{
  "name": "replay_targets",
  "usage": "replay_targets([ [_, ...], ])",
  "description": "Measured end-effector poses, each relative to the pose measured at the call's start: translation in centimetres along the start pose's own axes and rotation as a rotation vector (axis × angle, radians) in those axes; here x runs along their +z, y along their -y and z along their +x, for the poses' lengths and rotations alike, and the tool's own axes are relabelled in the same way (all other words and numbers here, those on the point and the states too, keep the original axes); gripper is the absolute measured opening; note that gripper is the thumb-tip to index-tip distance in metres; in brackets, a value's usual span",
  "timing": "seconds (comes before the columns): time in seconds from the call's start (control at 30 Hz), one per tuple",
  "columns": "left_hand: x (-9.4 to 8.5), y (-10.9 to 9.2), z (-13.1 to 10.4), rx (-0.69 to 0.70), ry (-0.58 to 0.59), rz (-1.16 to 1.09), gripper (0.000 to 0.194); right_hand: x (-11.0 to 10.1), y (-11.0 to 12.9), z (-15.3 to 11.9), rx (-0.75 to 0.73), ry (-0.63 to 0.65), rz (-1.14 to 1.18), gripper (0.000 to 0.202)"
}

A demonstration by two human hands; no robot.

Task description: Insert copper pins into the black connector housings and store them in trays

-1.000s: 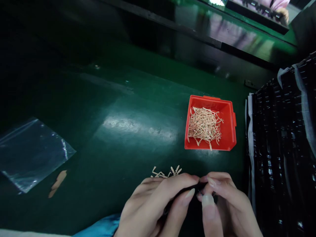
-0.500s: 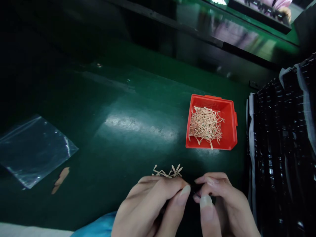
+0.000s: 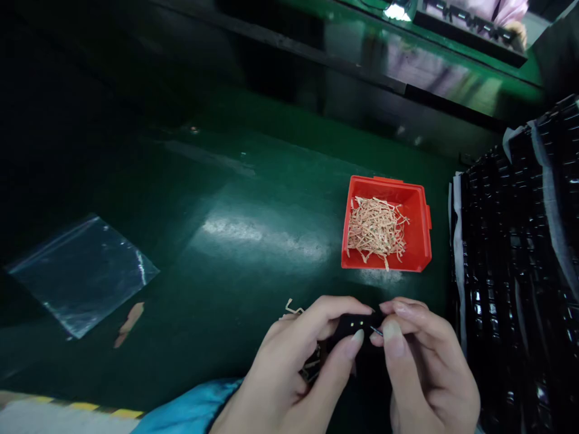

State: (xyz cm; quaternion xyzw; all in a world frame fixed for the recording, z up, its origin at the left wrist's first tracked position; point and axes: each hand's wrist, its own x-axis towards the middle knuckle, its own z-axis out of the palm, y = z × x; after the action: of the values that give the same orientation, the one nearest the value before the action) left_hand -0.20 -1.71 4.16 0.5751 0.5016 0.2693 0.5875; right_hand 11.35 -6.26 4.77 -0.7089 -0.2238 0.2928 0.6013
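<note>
Black plastic part (image 3: pixel 355 328) sits pinched in your left hand (image 3: pixel 294 374); your right hand (image 3: pixel 425 367) grips a thin pin (image 3: pixel 376 330) at its edge. Steady both hands, feed it straight. One red bin (image 3: pixel 414 208) of tan strips (image 3: pixel 376 232) at twelve o'clock, one clear bag (image 3: pixel 84 274) at nine on the green tabletop (image 3: pixel 235 199).

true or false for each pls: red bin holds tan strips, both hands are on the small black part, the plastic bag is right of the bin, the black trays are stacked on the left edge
1. The red bin holds tan strips. True.
2. The left hand and right hand both pinch the small black part. True.
3. The plastic bag lies right of the bin. False: it lies far to the left of it.
4. The black trays are stacked at the left edge. False: they stand at the right edge.
</note>
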Motion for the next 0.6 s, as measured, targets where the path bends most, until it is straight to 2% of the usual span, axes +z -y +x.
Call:
replay_targets([
  [0.13, -0.1, -1.0, 0.3, -0.149, 0.035, -0.068, 0.023, -0.6, -0.8, 0.4, 0.055, 0.034, 0.088, 0.01],
  [0.23, 0.1, -1.9, 0.6, -0.214, 0.024, -0.103, 0.021, -1.1, -1.4, 1.0, -0.008, 0.067, 0.11, 0.006],
  [0.33, 0.3, -2.2, 0.8, -0.212, 0.009, -0.093, 0.022, -2.1, -2.2, 1.8, -0.144, 0.21, 0.073, 0.019],
  [0.4, 0.3, -2.1, 1.1, -0.173, -0.049, -0.054, 0.023, -2.8, -2.7, 2.2, -0.18, 0.275, 0.086, 0.025],
  [0.5, 0.2, -2.0, 1.3, -0.137, -0.148, -0.07, 0.021, -3.4, -3.0, 2.5, -0.169, 0.234, 0.159, 0.028],
  [0.6, 0.2, -2.2, 1.4, -0.157, -0.108, -0.187, 0.019, -3.3, -2.8, 2.6, -0.146, 0.259, 0.131, 0.03],
])
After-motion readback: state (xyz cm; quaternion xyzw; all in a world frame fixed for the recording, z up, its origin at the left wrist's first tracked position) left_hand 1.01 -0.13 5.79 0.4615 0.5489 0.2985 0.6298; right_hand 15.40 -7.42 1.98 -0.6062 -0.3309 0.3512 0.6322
